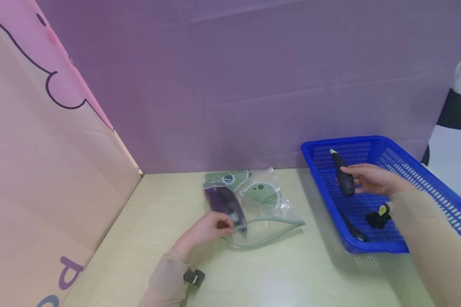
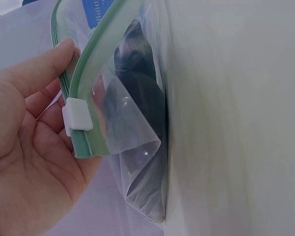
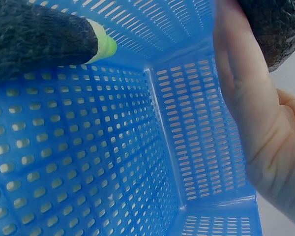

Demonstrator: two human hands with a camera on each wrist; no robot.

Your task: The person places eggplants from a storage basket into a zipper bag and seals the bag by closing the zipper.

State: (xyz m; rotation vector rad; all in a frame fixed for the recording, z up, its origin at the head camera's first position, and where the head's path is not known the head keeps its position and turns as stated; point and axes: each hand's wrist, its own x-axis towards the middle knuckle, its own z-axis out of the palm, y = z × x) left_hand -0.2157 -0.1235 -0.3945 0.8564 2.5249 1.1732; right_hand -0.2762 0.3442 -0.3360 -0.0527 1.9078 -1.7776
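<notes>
A clear slider zip bag (image 1: 263, 196) with green prints lies on the table, its mouth toward me. Long dark purple vegetables like eggplants (image 1: 230, 202) show through its left side. My left hand (image 1: 207, 230) pinches the green zip edge at the left of the mouth, close to the white slider (image 2: 78, 115). Over the blue basket (image 1: 330, 209), my right hand (image 1: 374, 179) grips a dark, long vegetable (image 1: 345, 181) with a pale green tip pointing up. Another dark vegetable (image 3: 44, 42) with a green tip lies in the basket.
The perforated basket stands at the table's right, its high rim (image 1: 376, 247) around my right wrist. A purple cloth wall (image 1: 230, 94) rises behind the table (image 1: 269, 277). A printed pink panel (image 1: 50, 170) stands at the left.
</notes>
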